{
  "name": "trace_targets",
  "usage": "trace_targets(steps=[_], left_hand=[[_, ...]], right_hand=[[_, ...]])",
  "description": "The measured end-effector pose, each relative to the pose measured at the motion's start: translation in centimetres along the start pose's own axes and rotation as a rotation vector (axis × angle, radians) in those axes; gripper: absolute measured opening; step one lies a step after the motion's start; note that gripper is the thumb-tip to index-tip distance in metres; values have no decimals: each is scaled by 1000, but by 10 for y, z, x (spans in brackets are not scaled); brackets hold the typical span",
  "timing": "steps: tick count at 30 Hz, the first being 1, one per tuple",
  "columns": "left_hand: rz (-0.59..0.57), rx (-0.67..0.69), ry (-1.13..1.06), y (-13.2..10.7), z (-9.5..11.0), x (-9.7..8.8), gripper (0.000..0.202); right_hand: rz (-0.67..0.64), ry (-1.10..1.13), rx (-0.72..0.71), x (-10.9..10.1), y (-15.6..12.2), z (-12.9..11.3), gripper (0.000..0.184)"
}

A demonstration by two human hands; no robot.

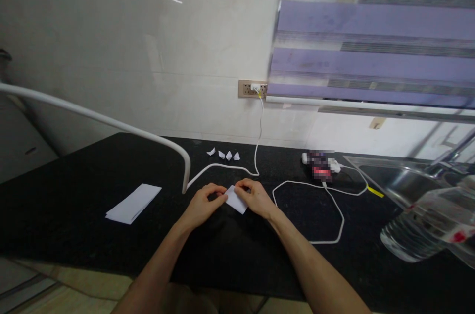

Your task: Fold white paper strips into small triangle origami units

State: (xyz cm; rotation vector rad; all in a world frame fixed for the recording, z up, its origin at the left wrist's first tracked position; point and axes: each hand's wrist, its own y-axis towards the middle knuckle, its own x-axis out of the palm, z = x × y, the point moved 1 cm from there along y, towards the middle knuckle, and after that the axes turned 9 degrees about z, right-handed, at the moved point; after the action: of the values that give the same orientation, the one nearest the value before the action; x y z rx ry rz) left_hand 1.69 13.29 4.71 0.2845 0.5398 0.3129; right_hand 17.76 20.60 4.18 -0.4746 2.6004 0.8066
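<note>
Both of my hands meet over a small white piece of paper [236, 199] on the black countertop [74, 205]. My left hand [204, 203] pinches the paper's left edge with curled fingers. My right hand [256, 197] presses and grips its right side, fingers bent over the top. The paper lies partly folded, tilted down to the right. A stack of white paper sheets [133, 203] rests to the left of my hands. Several small folded paper pieces [224, 154] sit in a row near the back wall.
A white cable [256, 145] runs from the wall socket [253, 88] across the counter, another loops to the right [334, 215]. A small device [319, 164] lies by the steel sink [386, 175]. A clear plastic bottle [426, 230] lies at right. A white curved tube [111, 123] arcs from the left.
</note>
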Motion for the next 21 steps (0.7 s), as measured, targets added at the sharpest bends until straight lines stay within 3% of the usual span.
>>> trace_targets(steps=[5,11,16,21], left_hand=[[-135,12,52,-3,1,8,22],[-91,48,59,-11,-6,9,23],[-63,42,86,-12,-5,11,25],[76,10,56,-9,-10,12,26]], right_hand=[[-51,-39,-144,3,-3,-8,14],[-80,-79,-197,5,-4,-10,11],[-85,-44,-167,11,-2,-8,15],[96,76,32,13,2,-1,23]])
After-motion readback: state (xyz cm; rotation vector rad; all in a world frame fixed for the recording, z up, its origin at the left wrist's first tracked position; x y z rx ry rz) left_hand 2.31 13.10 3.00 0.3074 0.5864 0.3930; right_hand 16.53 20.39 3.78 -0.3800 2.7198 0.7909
